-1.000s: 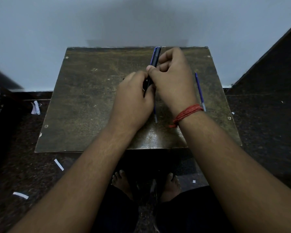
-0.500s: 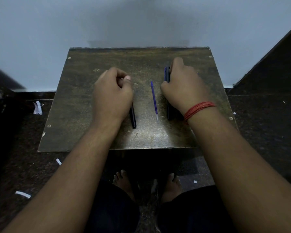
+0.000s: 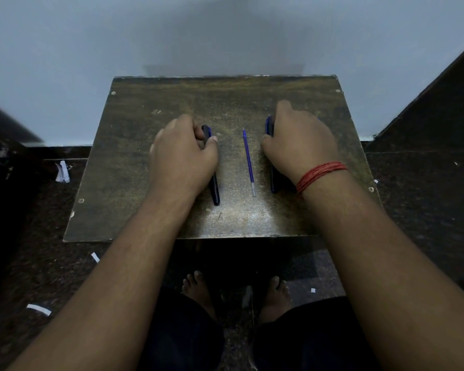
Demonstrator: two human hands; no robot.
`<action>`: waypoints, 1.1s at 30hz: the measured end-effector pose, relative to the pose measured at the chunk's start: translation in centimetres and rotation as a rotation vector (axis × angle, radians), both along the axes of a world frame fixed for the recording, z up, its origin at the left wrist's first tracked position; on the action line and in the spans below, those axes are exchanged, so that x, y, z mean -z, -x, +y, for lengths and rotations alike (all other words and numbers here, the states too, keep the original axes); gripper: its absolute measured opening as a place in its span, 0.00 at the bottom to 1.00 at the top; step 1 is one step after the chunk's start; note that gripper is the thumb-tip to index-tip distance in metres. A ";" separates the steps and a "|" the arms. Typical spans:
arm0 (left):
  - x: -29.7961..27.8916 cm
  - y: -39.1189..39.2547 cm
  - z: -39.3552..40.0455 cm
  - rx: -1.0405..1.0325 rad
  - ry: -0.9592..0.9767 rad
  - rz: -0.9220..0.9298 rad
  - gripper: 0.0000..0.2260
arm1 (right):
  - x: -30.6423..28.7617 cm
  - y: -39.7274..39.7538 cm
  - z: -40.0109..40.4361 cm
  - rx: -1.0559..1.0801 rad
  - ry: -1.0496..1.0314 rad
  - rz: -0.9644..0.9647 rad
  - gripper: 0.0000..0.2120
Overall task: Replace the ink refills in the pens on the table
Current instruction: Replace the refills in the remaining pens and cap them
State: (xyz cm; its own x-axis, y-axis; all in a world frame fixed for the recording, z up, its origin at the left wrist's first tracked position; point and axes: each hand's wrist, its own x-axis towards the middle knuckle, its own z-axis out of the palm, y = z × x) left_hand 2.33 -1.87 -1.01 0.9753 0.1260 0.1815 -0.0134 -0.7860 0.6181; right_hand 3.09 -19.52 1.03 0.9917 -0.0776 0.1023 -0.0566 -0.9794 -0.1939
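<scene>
A blue refill point(image 3: 248, 162) lies on the table point(image 3: 145, 156); left of it the left hand point(image 3: 181, 156) grips a dark pen point(image 3: 214, 188), right of it the right hand point(image 3: 298, 148) covers another pen point(image 3: 269, 127), grip unclear.

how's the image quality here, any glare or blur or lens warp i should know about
Head view: dim overall, with a soft sheen on the near middle of the table; wide-angle warp splays the forearms and bends the floor edges; the refill reads sharp, while the pens under the left hand and right hand sink into shadow.

Both hands point(image 3: 184, 159) point(image 3: 300, 145) down, fingers point(image 3: 206, 141) curled
</scene>
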 end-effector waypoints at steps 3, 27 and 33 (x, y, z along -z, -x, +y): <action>-0.2 0.1 0.0 0.012 -0.071 0.013 0.10 | -0.4 0.1 0.0 -0.006 -0.028 -0.057 0.11; -1.1 0.3 -1.1 0.094 0.017 -0.143 0.09 | -0.7 0.1 1.6 -0.032 -0.654 -0.248 0.08; -1.4 0.6 -1.8 0.211 0.097 -0.156 0.05 | -0.8 0.0 1.8 -0.009 -1.002 -0.146 0.13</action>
State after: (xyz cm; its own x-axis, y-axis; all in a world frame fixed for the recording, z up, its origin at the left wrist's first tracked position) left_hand 1.75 -3.69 0.37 0.9429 -0.0525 0.3288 -0.2715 -0.6929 0.6679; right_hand 3.11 -17.72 1.84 0.9755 -0.1875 0.1147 0.0399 -0.3623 -0.9312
